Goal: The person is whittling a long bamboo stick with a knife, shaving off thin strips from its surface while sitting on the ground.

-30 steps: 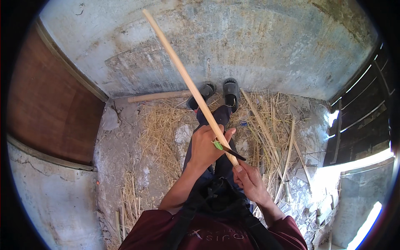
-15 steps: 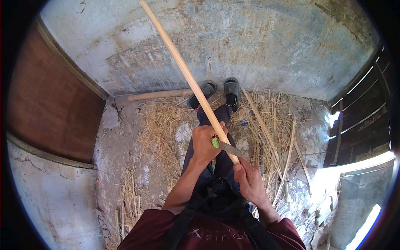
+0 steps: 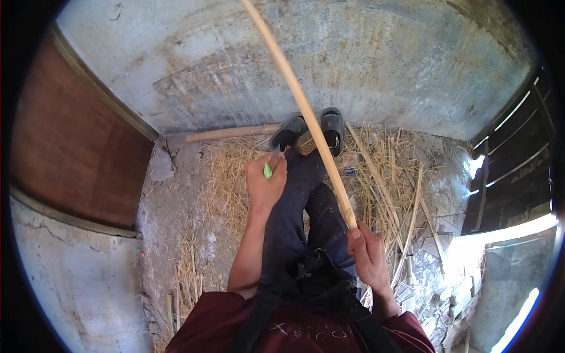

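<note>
Evidently the whittling is partway through: the right hand is clamped on the near end of the long pale stick, which slants far over the legs. The left hand, fist closed around a green-handled knife, sits clear to its left. Straw and shavings litter the ground, and the stick looks mostly smooth, though I cannot tell how much trimming is left.

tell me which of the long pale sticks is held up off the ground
The long stick whose lower end is gripped in the right hand. It slants up across the wall, while the other stick lies flat at the wall's foot.
</note>
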`<state>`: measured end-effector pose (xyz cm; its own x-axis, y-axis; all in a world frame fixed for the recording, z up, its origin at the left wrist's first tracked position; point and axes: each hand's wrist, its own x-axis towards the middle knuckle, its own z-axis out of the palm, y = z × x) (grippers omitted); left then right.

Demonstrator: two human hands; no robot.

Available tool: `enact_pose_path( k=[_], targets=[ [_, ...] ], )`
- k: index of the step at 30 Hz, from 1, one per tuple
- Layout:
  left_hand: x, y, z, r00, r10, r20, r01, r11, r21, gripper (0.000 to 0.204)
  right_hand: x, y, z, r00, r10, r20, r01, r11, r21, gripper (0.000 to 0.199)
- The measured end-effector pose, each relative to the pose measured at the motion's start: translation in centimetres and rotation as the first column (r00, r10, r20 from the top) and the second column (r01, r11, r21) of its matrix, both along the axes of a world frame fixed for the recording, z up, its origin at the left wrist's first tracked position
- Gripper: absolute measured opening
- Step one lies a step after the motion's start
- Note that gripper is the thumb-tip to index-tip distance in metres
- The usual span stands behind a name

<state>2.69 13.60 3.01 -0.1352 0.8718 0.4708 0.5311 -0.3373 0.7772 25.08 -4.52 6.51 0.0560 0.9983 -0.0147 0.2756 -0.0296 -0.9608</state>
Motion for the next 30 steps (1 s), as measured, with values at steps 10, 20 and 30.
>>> enact_pose_path(
  k=[10,20,30],
  targets=[
    [3.9,-4.8,1.6,0.902,-0.429,0.059,0.423,0.902,0.087,0.041,-2.0,1.8,0.0,0.993,0.116,0.006,-0.116,0.987,0.113,0.025],
    [3.6,-5.7,2.9,0.912,-0.410,0.032,0.411,0.911,-0.030,0.042,-2.0,1.9,0.8,0.964,0.201,-0.173,-0.207,0.978,-0.013,0.033],
    [3.8,-6.2,2.7,0.896,-0.435,0.090,0.432,0.900,0.056,0.028,-1.5,1.9,-0.3,0.853,0.195,-0.483,-0.291,0.948,-0.130,0.043]
  ],
)
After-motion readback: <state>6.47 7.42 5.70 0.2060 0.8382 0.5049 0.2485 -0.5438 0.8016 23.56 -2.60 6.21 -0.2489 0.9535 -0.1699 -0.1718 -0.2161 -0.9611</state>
